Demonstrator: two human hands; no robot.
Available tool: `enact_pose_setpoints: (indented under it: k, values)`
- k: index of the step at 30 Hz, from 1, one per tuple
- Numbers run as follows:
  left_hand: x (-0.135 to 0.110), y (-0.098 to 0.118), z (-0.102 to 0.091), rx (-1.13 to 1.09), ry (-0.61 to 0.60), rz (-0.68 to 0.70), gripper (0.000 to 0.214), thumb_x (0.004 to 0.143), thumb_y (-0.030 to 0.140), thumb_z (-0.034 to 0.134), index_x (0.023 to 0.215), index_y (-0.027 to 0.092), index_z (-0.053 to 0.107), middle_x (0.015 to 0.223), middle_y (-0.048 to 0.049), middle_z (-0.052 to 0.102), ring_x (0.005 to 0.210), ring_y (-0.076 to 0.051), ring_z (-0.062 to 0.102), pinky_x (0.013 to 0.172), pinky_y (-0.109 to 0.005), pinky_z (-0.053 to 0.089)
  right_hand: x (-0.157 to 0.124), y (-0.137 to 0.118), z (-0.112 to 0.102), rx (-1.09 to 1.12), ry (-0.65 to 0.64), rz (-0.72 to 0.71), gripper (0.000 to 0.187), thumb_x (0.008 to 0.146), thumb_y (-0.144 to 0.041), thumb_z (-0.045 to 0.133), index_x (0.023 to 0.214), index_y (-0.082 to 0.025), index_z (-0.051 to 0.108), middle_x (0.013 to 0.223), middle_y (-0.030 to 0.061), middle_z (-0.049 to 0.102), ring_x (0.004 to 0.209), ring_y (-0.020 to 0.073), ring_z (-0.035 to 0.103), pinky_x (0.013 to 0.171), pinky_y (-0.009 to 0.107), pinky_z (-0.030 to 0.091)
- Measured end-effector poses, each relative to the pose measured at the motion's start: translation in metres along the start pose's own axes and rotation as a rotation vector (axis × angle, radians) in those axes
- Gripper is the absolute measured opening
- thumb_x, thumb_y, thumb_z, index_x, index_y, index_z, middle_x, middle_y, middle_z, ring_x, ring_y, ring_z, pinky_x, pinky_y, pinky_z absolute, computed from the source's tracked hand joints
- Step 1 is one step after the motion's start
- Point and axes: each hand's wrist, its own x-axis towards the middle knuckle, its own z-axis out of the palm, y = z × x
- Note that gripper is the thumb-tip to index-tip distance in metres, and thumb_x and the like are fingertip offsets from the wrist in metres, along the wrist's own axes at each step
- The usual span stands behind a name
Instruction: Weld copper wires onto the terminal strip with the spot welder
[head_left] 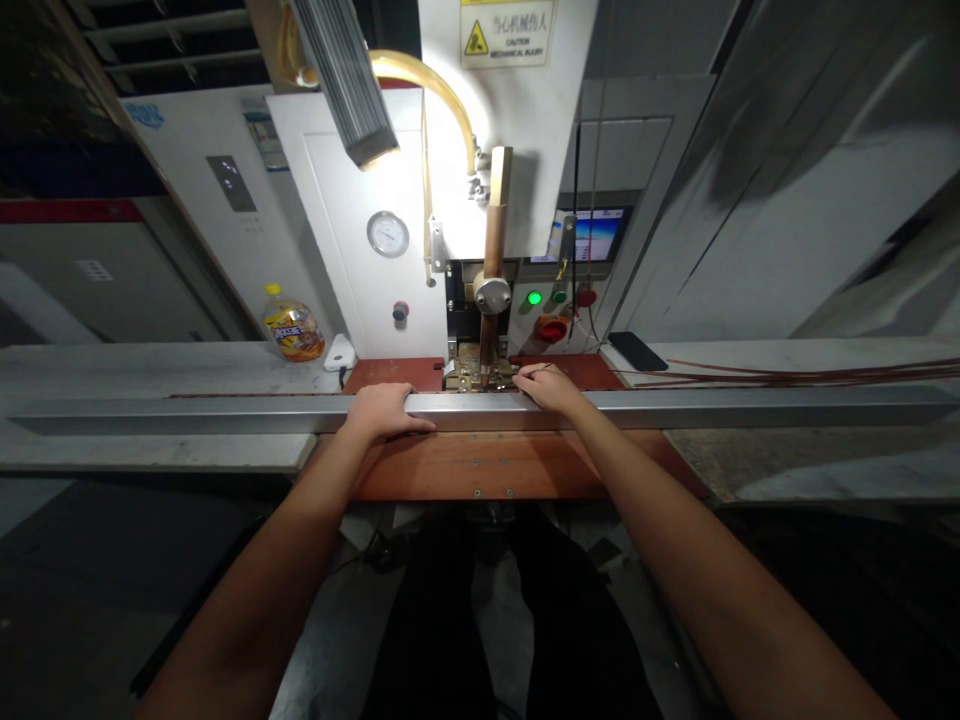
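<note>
Metal bar [469, 409] is gripped by left hand's [379, 409] fingers; what right hand [548, 387] holds I cannot tell

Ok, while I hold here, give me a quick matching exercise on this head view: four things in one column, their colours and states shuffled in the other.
Things
1. metal bar
2. bottle
3. phone
4. round button

Colours and states
A. lit green
B. silver, with the left hand on it
C. black, lying flat
D. yellow-capped, standing upright

Right pairs: 1-B, 2-D, 3-C, 4-A
</note>
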Motion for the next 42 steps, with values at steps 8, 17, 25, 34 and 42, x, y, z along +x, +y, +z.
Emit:
enact_pose_setpoints:
  k: [8,17,25,34,42]
  values:
    - [0.0,0.001,-0.001,0.002,0.002,0.0,0.091,0.058,0.097,0.053,0.111,0.024,0.069,0.113,-0.0124,0.075,0.104,-0.039,0.067,0.081,-0.042,0.048,0.0,0.002,0.002,0.009,0.022,0.005,0.033,0.09,-0.035,0.048,0.07,-0.021,0.071,0.086,0.0065,0.077,0.081,0.0192,0.065,0.077,0.025,0.043]
    - [0.001,-0.002,0.002,0.0,0.016,-0.007,0.094,0.056,0.098,0.052,0.114,0.026,0.069,0.118,-0.0122,0.074,0.107,-0.038,0.067,0.083,-0.041,0.048,-0.002,0.001,0.001,0.018,0.039,-0.006,0.034,0.09,-0.034,0.048,0.071,-0.021,0.072,0.086,0.0068,0.077,0.082,0.0192,0.066,0.079,0.025,0.044]
    - [-0.001,-0.001,0.002,-0.006,0.017,0.001,0.093,0.058,0.097,0.052,0.114,0.025,0.07,0.118,-0.0125,0.074,0.108,-0.038,0.066,0.085,-0.042,0.048,-0.004,-0.001,0.0,0.032,0.041,0.004,0.033,0.09,-0.034,0.048,0.068,-0.021,0.069,0.076,0.0051,0.074,0.074,0.0177,0.063,0.075,0.025,0.042]
    - [-0.004,0.0,0.002,0.018,0.021,-0.001,0.094,0.058,0.098,0.051,0.112,0.024,0.07,0.116,-0.0125,0.075,0.105,-0.037,0.068,0.083,-0.04,0.049,-0.007,-0.003,-0.001,0.031,0.038,-0.015,0.036,0.09,-0.034,0.045,0.063,-0.021,0.065,0.072,0.0047,0.072,0.074,0.0174,0.062,0.075,0.024,0.042]
    - [-0.011,0.004,0.001,0.023,0.07,0.0,0.09,0.059,0.095,0.054,0.113,0.024,0.07,0.116,-0.0129,0.075,0.105,-0.038,0.068,0.084,-0.041,0.049,-0.013,-0.002,-0.001,0.049,0.064,-0.037,0.039,0.091,-0.036,0.043,0.061,-0.022,0.063,0.068,0.0038,0.07,0.073,0.0176,0.061,0.074,0.025,0.042]
